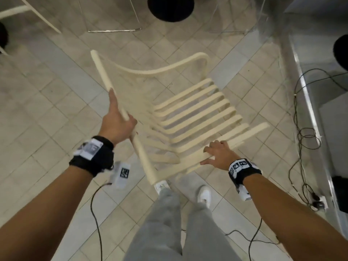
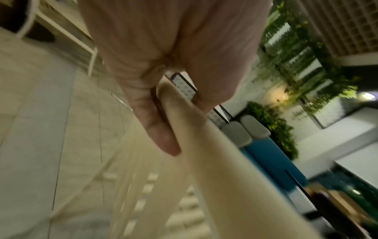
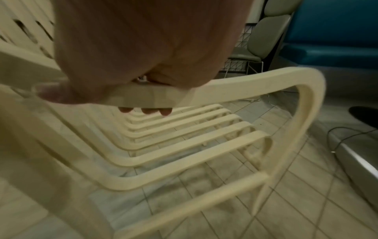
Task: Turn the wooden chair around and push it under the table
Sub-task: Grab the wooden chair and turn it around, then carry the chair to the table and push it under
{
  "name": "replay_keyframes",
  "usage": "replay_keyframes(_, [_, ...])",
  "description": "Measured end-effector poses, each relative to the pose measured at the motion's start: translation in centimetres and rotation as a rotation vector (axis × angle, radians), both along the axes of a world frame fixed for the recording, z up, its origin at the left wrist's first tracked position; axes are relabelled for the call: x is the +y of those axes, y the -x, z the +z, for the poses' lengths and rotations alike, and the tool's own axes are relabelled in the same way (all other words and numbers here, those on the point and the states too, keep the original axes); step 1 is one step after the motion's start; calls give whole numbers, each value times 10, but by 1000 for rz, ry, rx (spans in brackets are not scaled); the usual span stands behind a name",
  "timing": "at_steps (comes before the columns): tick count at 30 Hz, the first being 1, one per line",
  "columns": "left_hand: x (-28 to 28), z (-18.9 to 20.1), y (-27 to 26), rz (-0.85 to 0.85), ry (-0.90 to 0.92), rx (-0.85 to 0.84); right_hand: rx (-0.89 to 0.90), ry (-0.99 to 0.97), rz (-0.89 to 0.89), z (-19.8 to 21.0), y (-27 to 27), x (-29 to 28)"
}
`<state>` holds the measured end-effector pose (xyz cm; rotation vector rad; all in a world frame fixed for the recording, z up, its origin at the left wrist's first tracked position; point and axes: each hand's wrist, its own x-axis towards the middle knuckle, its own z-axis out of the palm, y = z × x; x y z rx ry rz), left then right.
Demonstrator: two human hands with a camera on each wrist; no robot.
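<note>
A pale tiled floor [image 1: 56, 113] runs under everything, laid on the diagonal, and along its right side stands a glass-topped table [image 1: 308, 102] with a shiny metal edge, black cables [image 1: 301, 136] looping on the tiles beside it. In the middle of the floor, well apart from that table, is the wooden chair [image 1: 197, 113]: cream-coloured all over, with a seat of long parallel slats that curve up into the back, the gaps between them showing the tiles below, and two bent armrests that sweep round into legs. It sits at an angle to the tile lines, its slats running away toward the upper right, blurred at the edges. The person stands right behind it in grey trousers [image 1: 178, 227] and white shoes [image 1: 204, 194], both forearms stretched out over it, a black band with printed markers on each wrist. The left hand [image 1: 117, 121] is wrapped round the left armrest rail, index finger laid straight along the wood; the wrist view shows the thumb [image 2: 161, 129] pressed down its side. The right hand [image 1: 218, 153] grips the right armrest from above, and the fingertips [image 3: 147, 110] peek out curled beneath the rail
</note>
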<state>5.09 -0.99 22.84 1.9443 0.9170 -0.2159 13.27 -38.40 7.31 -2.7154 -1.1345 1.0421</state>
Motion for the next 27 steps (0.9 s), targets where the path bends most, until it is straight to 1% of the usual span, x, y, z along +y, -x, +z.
replay_keyframes(3, [-55,-8,32,-109,-117,27,21,69,60,-16,-22,-32])
replay_keyframes(6, [-98,-22,57,-42,-111,0,0,165,129,-27,-48,-45])
replay_keyframes(8, [-119,-32,68,-74,-193,-22,-5,230,179,-34,-64,-44])
replay_keyframes(11, [-139,-42,77,-142,-253,-26,-23,292,229,-43,-83,-43])
replay_keyframes(14, [-154,-48,79,-130,-256,-34,-52,321,253,-48,-94,-44])
replay_keyframes(18, [-168,-55,83,-136,-270,-5,-67,363,260,-51,-94,-47])
replay_keyframes(21, [-170,-55,85,-149,-325,-10,-63,343,200,-47,-86,-53])
replay_keyframes(23, [-167,-53,85,-195,-352,13,-40,330,108,-37,-76,-53])
replay_keyframes(24, [-167,-49,87,-224,-368,52,-25,293,40,-26,-66,-50])
replay_keyframes(26, [-166,-40,90,-279,-460,140,69,108,-171,11,-42,-35])
replay_keyframes(27, [-164,-36,91,-310,-561,152,173,-15,-273,34,-26,-24])
